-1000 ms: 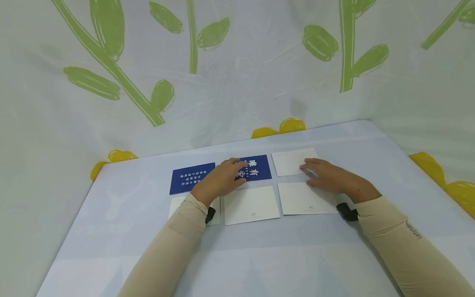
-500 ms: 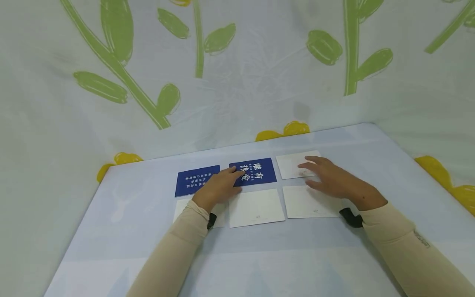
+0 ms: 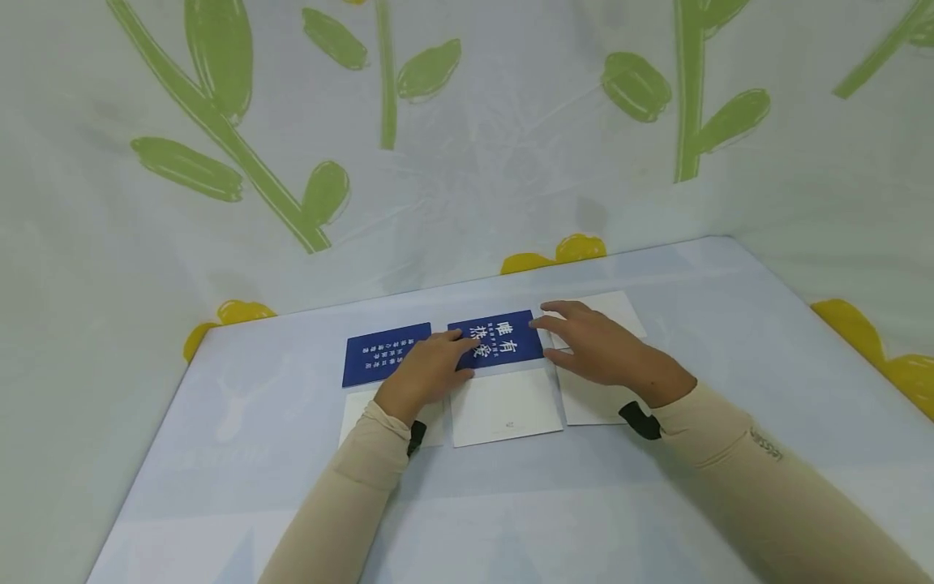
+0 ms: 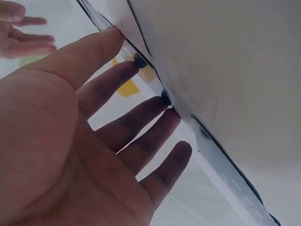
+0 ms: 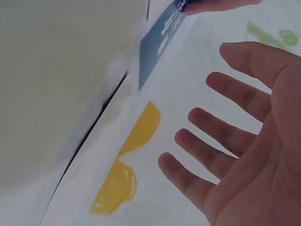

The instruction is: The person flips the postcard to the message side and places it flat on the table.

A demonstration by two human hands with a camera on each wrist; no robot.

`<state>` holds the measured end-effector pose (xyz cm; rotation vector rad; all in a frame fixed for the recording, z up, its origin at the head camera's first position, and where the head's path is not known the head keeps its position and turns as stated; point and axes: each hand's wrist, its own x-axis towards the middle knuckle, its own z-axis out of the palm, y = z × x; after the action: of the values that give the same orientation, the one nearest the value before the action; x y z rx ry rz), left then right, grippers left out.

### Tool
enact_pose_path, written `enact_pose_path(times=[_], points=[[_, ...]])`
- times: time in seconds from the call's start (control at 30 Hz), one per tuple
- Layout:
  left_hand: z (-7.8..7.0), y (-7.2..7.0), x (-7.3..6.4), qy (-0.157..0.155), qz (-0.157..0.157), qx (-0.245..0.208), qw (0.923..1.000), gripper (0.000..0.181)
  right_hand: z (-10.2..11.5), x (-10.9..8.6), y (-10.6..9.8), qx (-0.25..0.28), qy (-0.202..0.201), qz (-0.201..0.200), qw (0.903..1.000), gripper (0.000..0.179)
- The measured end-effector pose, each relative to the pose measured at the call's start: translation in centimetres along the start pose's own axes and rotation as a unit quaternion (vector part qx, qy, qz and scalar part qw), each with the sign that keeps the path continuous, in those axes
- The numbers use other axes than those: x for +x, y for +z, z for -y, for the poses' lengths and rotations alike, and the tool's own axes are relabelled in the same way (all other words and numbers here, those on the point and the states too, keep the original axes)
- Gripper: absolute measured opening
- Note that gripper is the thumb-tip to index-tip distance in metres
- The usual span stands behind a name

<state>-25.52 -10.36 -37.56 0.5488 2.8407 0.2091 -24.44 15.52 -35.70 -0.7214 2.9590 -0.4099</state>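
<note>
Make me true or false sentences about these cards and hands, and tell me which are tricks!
1. Six cards lie on the table. True.
2. Every card is white. False: two are blue.
3. Both blue cards have white writing. True.
4. The blue cards are in the nearer row. False: they are in the far row.
5. The right hand holds nothing. True.
6. Only one hand shows. False: the left hand shows too.

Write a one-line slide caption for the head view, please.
A person's left hand touches a lettered blue card while the right hand hovers over white cards.
</note>
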Motion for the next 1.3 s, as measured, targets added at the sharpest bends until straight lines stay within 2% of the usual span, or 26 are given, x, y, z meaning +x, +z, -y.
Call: enact_pose_path(times=[0.33,0.53,0.77,1.1,1.3], points=[[0.2,0.0,0.1,-0.003,-0.008,-0.014,0.9999,0.052,1.6,2.4,0.7,-0.001,-0.027,0.013,0.9995,0.055],[0.3,0.1,0.0,0.013,-0.022,-0.013,0.9996,0.051,1.8,2.6,1.2,-0.004,-0.012,0.037,0.9992,0.056],[0.4,0.1,0.0,0.02,-0.035,-0.01,0.9991,0.048,1.9,2.8,1.6,-0.002,-0.008,0.041,0.9991,0.056],[0.3,0.1,-0.3,0.036,-0.032,0.017,0.9987,0.047,1.5,2.7,2.1,0.003,-0.001,0.057,0.9984,0.055],[0.3,-0.3,-0.5,0.043,-0.035,0.031,0.998,0.046,1.5,3.0,2.2,-0.005,-0.012,0.061,0.998,0.056]])
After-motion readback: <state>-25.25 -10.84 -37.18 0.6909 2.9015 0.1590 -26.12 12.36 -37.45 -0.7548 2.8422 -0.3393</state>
